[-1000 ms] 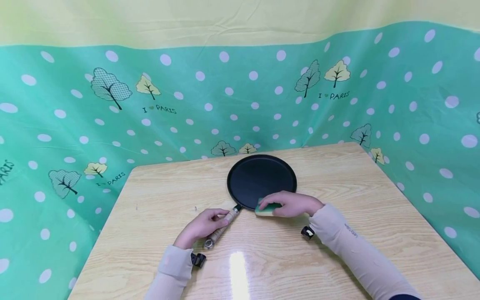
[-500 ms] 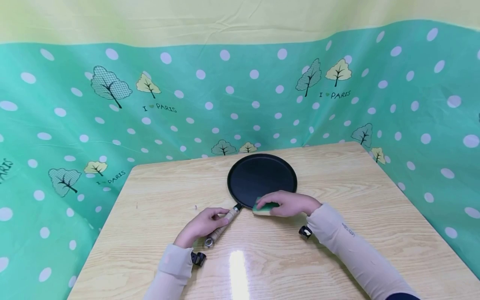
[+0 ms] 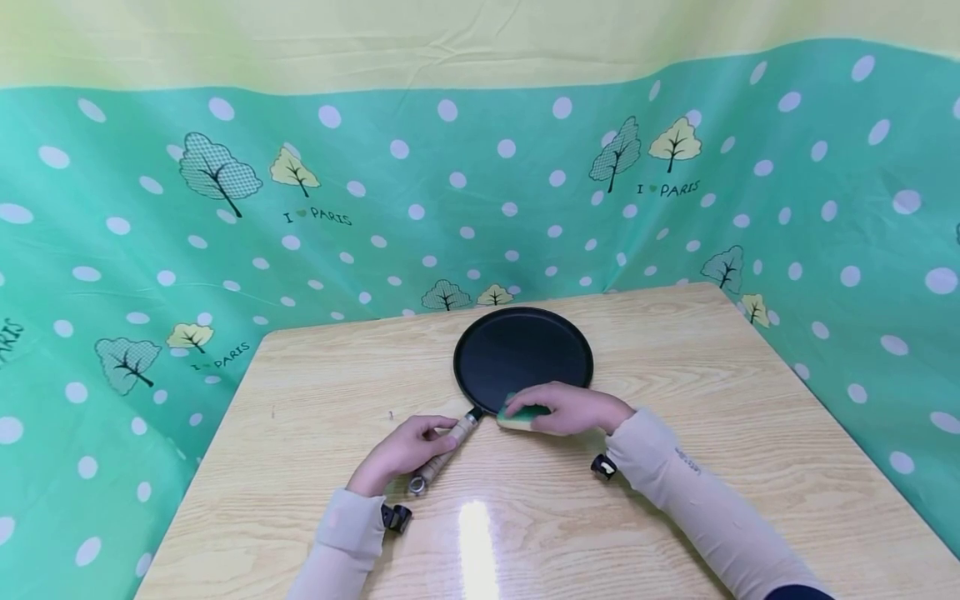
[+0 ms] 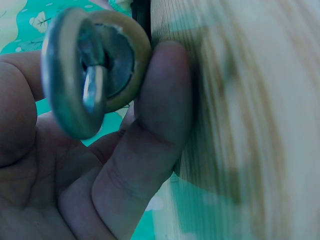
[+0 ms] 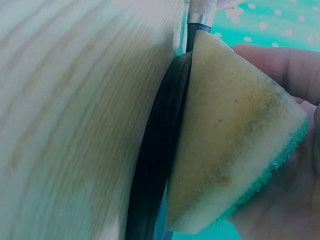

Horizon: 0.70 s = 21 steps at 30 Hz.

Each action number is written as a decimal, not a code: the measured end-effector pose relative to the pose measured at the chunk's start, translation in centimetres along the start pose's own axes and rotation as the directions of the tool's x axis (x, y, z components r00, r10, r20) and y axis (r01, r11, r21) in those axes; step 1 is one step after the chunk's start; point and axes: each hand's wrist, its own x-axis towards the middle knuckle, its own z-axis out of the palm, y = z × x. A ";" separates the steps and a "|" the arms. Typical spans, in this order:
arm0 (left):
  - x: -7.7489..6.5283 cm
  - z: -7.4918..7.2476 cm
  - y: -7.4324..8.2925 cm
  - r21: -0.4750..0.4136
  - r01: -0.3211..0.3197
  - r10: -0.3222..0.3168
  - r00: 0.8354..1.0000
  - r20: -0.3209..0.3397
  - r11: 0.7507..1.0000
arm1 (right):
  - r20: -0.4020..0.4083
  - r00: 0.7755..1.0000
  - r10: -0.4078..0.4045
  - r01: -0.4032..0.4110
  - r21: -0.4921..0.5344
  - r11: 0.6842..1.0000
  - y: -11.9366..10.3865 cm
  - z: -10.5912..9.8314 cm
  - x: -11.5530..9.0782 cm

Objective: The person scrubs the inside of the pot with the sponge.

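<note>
A round black flat pan (image 3: 523, 358) lies on the wooden table, its handle (image 3: 430, 474) pointing toward the near left. My left hand (image 3: 407, 451) grips that handle between thumb and fingers; the metal hanging ring (image 4: 75, 75) at its end shows large in the left wrist view. In my right hand (image 3: 566, 407) is a sponge (image 5: 225, 130), yellowish with a green scouring side. The right fingers and thumb hold it at the pan's near rim. Its yellow side faces the pan, and the green side is toward the palm. Dark stains mark the yellow foam.
The wooden table (image 3: 337, 367) reaches back to a green dotted curtain (image 3: 420, 208) that hangs behind and along both sides. A bright light reflection lies on the near part of the tabletop.
My right hand has slid a little to the left along the pan's near rim, with the sponge in it. The left hand and the pan stay in place.
</note>
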 end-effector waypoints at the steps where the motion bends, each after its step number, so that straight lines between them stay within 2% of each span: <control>1: 0.0 0.0 0.0 0.000 -0.001 0.001 1.000 0.000 1.000 | -0.006 1.000 -0.003 0.003 -0.004 1.000 -0.1 0.1 0.0; 21: 0.1 0.0 -0.2 0.015 -0.006 0.006 1.000 0.000 1.000 | -0.066 0.998 0.021 -0.023 -0.024 0.999 -0.4 1.3 1.3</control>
